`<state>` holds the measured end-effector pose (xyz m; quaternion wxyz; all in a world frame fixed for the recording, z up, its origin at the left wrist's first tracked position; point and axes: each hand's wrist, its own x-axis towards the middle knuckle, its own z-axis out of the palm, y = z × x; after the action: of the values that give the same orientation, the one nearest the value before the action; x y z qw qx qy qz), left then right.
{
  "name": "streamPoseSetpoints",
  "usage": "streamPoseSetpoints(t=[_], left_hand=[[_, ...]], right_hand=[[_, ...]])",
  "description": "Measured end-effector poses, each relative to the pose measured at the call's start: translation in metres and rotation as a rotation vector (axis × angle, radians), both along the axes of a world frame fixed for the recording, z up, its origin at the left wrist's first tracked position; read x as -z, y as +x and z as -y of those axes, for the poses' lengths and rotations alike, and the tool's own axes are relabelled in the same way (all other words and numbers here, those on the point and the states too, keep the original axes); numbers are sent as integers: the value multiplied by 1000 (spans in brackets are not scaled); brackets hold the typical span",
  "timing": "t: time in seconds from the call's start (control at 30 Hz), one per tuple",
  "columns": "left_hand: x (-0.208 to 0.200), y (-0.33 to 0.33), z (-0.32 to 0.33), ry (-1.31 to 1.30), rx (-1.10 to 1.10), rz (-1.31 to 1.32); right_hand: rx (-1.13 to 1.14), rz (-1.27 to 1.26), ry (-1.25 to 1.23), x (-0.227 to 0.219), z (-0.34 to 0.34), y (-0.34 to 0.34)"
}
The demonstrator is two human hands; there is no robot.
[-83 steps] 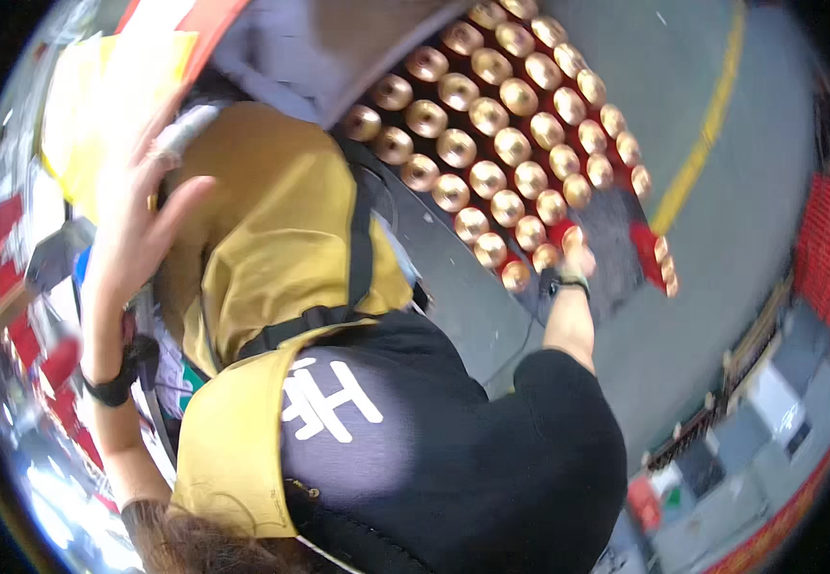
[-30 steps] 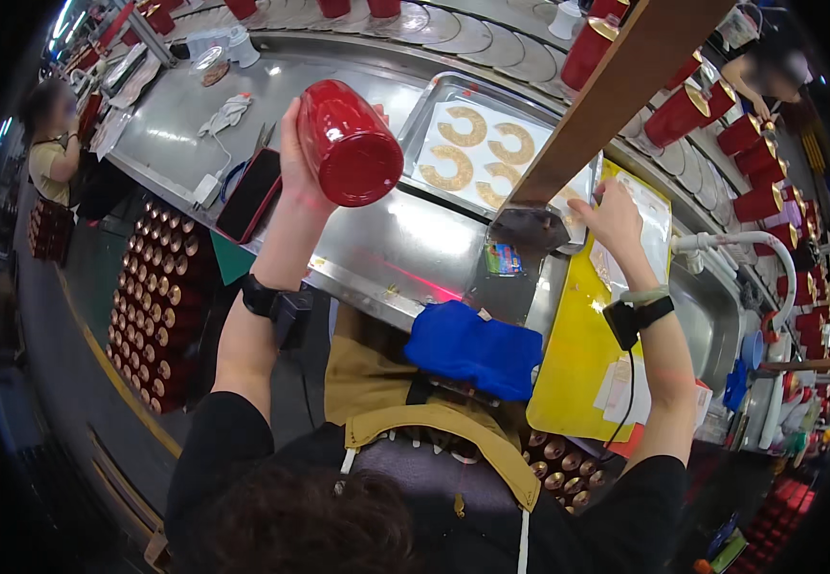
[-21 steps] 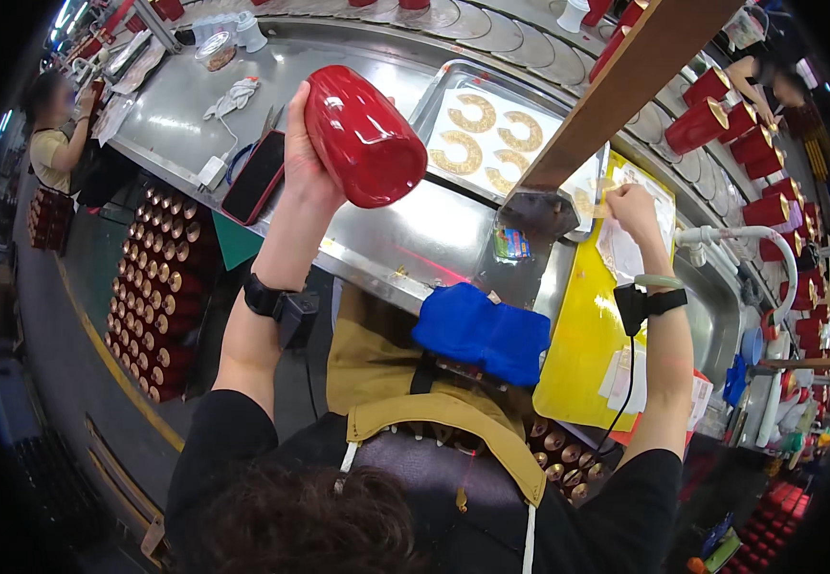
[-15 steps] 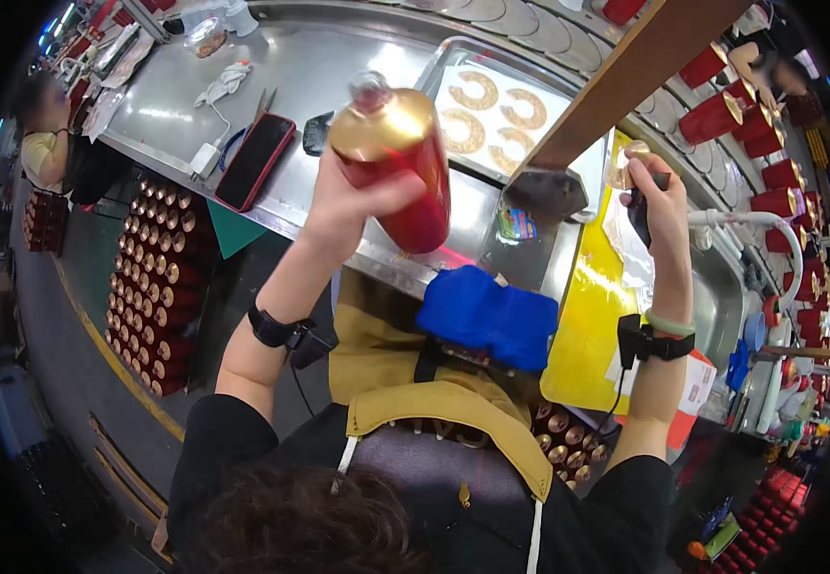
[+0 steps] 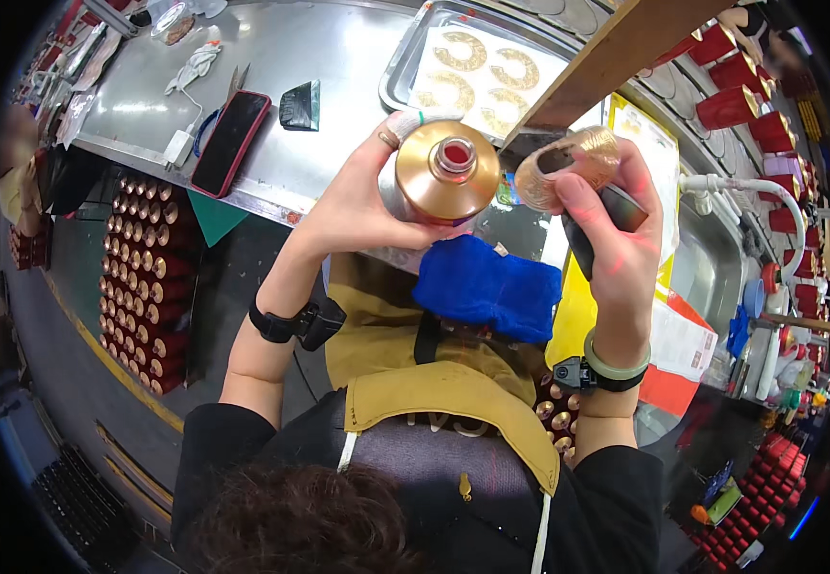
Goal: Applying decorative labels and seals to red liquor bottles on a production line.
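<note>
My left hand (image 5: 362,203) wraps round a bottle with a gold shoulder (image 5: 420,199) and an uncapped neck. The neck tilts toward me, and the red body is mostly hidden. Close to its right, my right hand (image 5: 630,234) pinches a curved gold C-shaped sticker (image 5: 595,151) between thumb and fingers. In that same palm sits a flat black piece (image 5: 622,208), its exact kind unclear. The sticker and the bottle are apart. Beyond them, several like gold stickers (image 5: 515,69) lie on a white sheet in a metal tray (image 5: 398,75).
A wooden post (image 5: 616,62) slants over the bench at right of the tray. A blue cloth pad (image 5: 486,289) lies at the near edge. Left are a phone (image 5: 230,143), scissors (image 5: 239,78) and a black block (image 5: 300,105). Red bottles (image 5: 729,107) stand at far right.
My left hand has turned the bottle so its neck faces me. My right hand has come left and nearer with the gold sticker, now beside the bottle.
</note>
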<state>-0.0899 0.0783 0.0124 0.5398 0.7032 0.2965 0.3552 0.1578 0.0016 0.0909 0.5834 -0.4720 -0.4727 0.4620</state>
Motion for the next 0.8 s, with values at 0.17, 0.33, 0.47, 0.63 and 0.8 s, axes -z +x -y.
streamPoseSetpoints(t=[0.17,0.33,0.47,0.63,0.8], left_hand=[[-23,-5,23,314,-286,-16],[-51,3,66,-80,-209,413],[-50,5,63,-264,-294,546],[-39,6,49,54,-357,342],[-30,10,43,52,-389,348]], right_hand=[[6,38,81,-8,2,-24],[-163,-17,124,-13,10,-46],[-192,76,114,-7,16,-55],[23,156,73,10,16,-62],[107,196,56,25,13,-64]])
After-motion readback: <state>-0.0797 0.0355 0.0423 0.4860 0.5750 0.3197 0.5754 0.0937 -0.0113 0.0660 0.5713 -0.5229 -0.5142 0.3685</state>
